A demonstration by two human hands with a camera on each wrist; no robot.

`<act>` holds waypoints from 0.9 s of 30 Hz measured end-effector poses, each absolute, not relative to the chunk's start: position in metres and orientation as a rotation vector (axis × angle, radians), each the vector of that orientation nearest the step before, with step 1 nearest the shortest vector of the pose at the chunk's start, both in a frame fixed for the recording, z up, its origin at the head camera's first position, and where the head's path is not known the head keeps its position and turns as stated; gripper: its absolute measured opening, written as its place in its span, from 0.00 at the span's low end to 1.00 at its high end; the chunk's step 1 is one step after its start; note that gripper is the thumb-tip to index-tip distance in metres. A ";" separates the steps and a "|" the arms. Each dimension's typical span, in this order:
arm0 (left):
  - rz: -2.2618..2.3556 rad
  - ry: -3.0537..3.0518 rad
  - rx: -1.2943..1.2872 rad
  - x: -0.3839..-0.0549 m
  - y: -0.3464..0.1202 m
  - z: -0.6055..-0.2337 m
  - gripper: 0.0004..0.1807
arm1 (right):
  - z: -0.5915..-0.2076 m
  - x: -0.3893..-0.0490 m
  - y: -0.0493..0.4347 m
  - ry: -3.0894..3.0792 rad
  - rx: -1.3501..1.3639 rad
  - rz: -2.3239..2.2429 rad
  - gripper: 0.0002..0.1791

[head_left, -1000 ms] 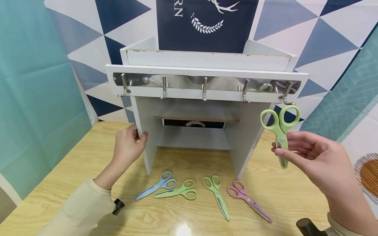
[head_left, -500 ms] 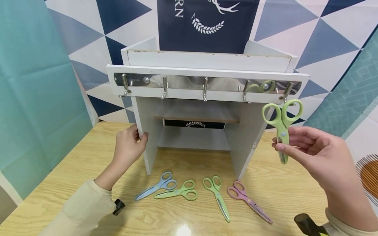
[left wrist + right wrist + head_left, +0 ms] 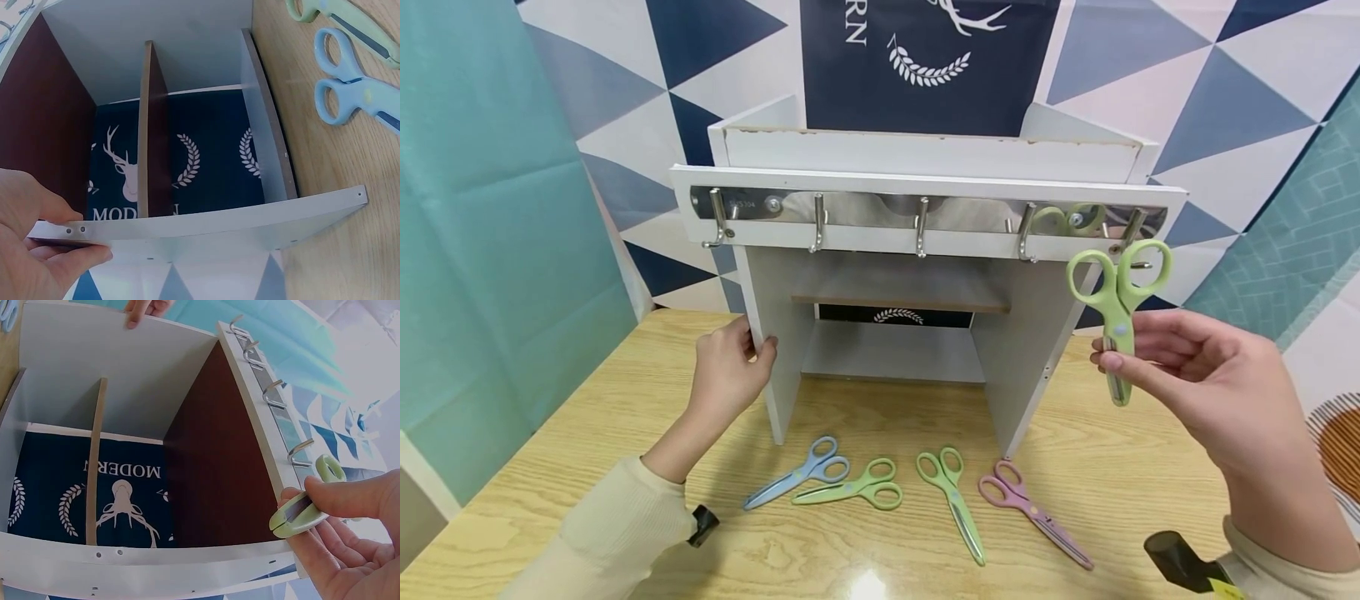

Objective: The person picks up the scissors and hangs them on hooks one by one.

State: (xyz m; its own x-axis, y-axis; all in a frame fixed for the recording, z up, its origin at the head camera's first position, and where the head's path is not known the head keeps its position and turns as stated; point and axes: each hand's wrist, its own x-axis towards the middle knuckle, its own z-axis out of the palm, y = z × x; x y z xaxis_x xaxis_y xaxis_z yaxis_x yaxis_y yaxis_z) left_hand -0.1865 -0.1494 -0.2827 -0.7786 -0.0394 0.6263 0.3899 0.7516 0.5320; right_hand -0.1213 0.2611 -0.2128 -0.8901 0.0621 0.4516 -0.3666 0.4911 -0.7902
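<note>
My right hand (image 3: 1217, 383) pinches green scissors (image 3: 1120, 330) by the covered blade, with the finger loops upward. One loop overlaps the rightmost hook (image 3: 1135, 225) in the head view; whether they touch, I cannot tell. In the right wrist view, the scissors (image 3: 284, 526) sit between thumb and fingers, beside the hook rail. My left hand (image 3: 730, 367) grips the edge of the left side panel (image 3: 775, 367) of a white shelf unit (image 3: 925, 179). The left wrist view has the thumb and fingers on either side of that panel (image 3: 187, 226).
Blue scissors (image 3: 805, 473), green scissors (image 3: 853, 486), a second green pair (image 3: 951, 496) and pink scissors (image 3: 1030, 508) lie on the wooden table (image 3: 587, 467) before the unit. A metal rail (image 3: 865, 208) with several hooks spans its front. A patterned cloth (image 3: 722, 50) hangs behind.
My right hand has raised the green scissors a little, bringing the loops up in front of the rightmost hook. The left hand keeps its hold on the panel, and the scissors on the table stay put.
</note>
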 end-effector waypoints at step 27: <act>-0.892 -2.316 -0.260 -0.186 -0.150 -0.284 0.10 | -0.213 -0.133 0.266 -2.303 0.223 1.394 0.18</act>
State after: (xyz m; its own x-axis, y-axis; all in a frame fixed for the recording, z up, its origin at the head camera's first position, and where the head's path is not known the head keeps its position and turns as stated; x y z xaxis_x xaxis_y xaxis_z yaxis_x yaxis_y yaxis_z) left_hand -0.1860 -0.1496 -0.2837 -0.7787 -0.0413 0.6260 0.3894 0.7505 0.5339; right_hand -0.1333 0.2661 -0.2127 -0.8915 0.0864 0.4448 -0.3540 0.4799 -0.8028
